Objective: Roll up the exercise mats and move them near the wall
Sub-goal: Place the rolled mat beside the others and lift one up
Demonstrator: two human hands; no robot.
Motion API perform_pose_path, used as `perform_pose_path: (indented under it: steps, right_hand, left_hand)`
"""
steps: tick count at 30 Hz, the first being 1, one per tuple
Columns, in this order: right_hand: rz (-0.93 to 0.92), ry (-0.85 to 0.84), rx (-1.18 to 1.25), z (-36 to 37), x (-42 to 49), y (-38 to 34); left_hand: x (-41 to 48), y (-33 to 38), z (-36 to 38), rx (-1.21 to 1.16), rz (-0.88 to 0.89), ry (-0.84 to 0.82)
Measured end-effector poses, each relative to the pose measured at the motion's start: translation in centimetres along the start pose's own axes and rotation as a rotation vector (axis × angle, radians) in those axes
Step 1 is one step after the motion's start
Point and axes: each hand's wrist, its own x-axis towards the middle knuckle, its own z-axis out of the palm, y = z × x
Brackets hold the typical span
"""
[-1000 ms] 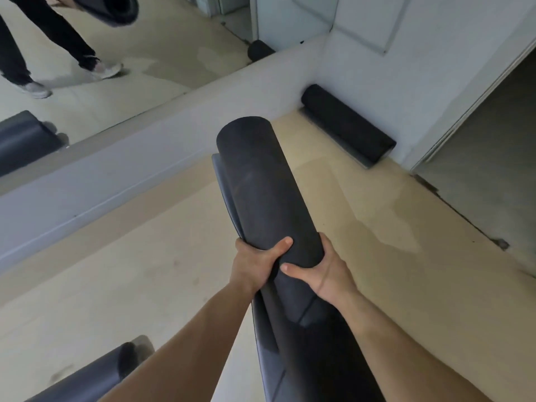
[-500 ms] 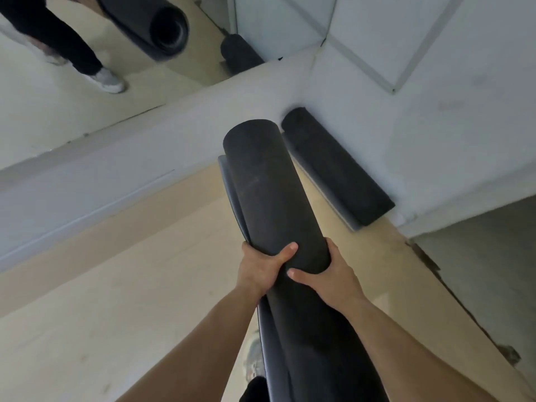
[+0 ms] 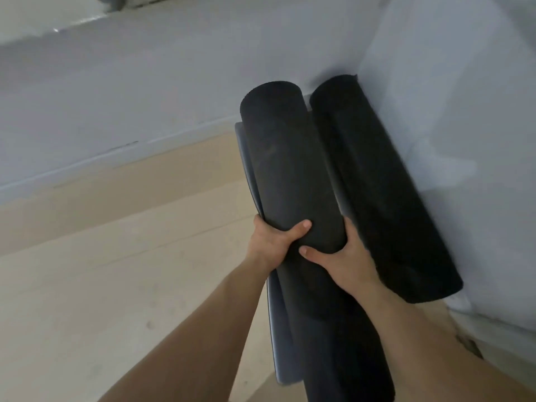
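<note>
I hold a rolled black exercise mat [image 3: 287, 169] lengthwise in front of me, its loose grey flap showing along the left side. My left hand [image 3: 272, 242] grips it from the left with the thumb over the top. My right hand [image 3: 342, 256] grips it from the right, thumb across the roll. Right beside it, a second rolled black mat [image 3: 385, 198] lies on the floor against the right wall, in the corner. The two rolls run parallel and look nearly touching; whether my mat rests on the floor is hidden.
A pale grey wall [image 3: 145, 97] runs across the back and meets a second wall [image 3: 464, 111] at the right, forming the corner. Beige floor [image 3: 116, 271] spreads out to the left. A mirror edge shows at the top left.
I have come much closer to the corner and lowered the view. My mat now sits alongside the mat at the wall. Both hands keep the same grip.
</note>
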Motion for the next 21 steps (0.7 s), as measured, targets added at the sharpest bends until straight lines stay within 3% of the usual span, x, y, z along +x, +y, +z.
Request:
perform_pose_path:
  steps: [7,16,19,21]
  right_hand:
    - [0.039,0.001,-0.146,0.7,11.3,4.5]
    - [-0.045,0.122,-0.364,0.2,15.3,5.7]
    - [-0.077,0.148,-0.595,-0.5,14.9,4.8]
    - [-0.101,0.187,-0.757,-0.1,14.1,3.7]
  left_hand:
    - [10.6,-3.3,5.4,-0.100,0.023,-0.003]
    - [15.2,-3.6,9.2,-0.158,0.048,0.007]
    - [15.7,-2.9,9.5,-0.133,0.007,-0.056]
    - [15.2,-2.3,9.3,0.010,-0.006,-0.025]
